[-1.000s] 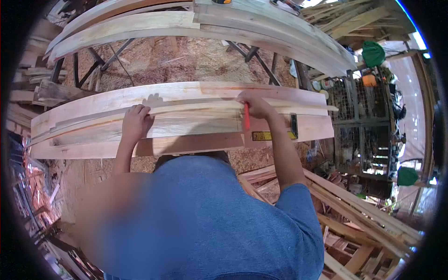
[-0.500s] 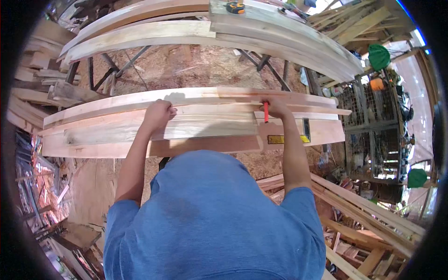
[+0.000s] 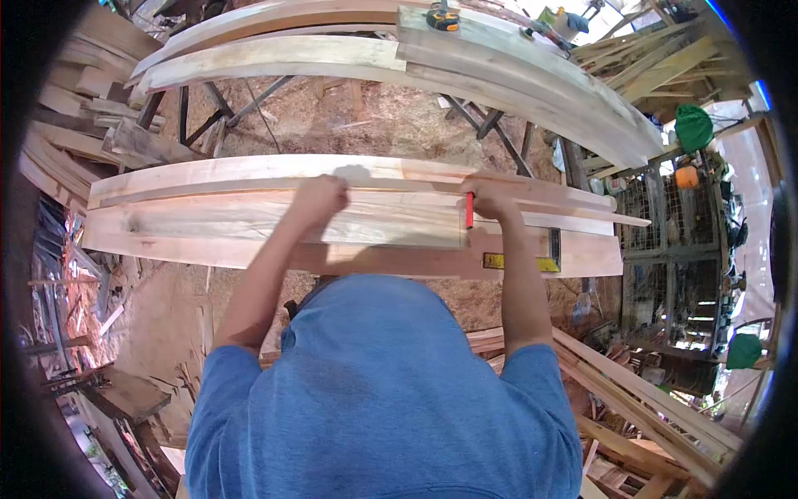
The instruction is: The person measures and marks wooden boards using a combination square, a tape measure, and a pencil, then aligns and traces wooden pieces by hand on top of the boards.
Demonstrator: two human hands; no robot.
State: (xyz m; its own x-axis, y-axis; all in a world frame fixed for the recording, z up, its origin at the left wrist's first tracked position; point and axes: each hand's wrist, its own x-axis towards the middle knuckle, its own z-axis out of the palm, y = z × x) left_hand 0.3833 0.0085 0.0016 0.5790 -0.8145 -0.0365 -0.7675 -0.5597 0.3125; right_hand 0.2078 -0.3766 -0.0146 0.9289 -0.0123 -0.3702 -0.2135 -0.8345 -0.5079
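Note:
My left hand point(image 3: 329, 195) is closed around the thin wooden strip point(image 3: 582, 211), left of the middle of the boards. The long strip lies across several wide pale boards point(image 3: 208, 218), and its right tip sticks out past their ends. In my right hand point(image 3: 490, 200) is a red marking tool point(image 3: 470, 210), pointing down toward me; the hand rests at the strip. Just right of that hand, a try square point(image 3: 522, 263) with a yellow blade and dark stock lies on the boards, partly behind my forearm.
Beyond the bench, long curved planks point(image 3: 499, 79) rest on dark trestles, with an orange and black tool point(image 3: 442, 17) on top. Timber point(image 3: 640, 391) is piled at the lower right. A wire mesh cabinet point(image 3: 644, 224) stands at the right. Wood scraps are stacked at the left.
The left hand has moved right and closed into a fist. The strip has slid right, its tip extending further past the boards. The view has shifted; the right hand still holds the red tool.

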